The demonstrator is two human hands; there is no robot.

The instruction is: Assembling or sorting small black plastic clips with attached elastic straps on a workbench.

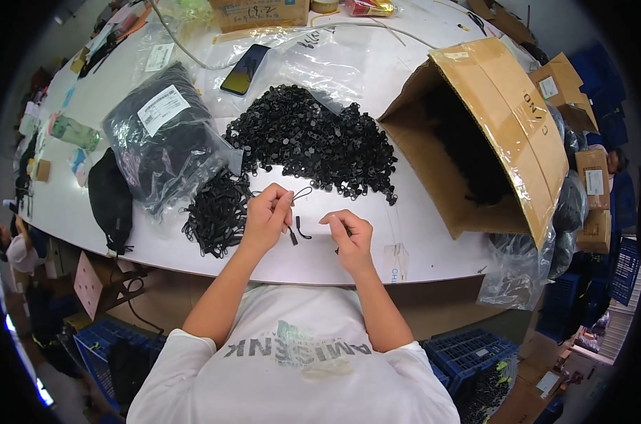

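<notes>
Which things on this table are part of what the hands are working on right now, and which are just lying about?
In use:
left hand pinching a black cord loop
right hand, what it holds is hidden
heap of small black parts
pile of black cords

Lying about:
phone
open cardboard box
sealed bag of black parts

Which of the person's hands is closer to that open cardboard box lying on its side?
The right hand. It rests on the white table, apart from the cardboard box on its right. The left hand holds a thin black cord loop, farther from the box.
</notes>
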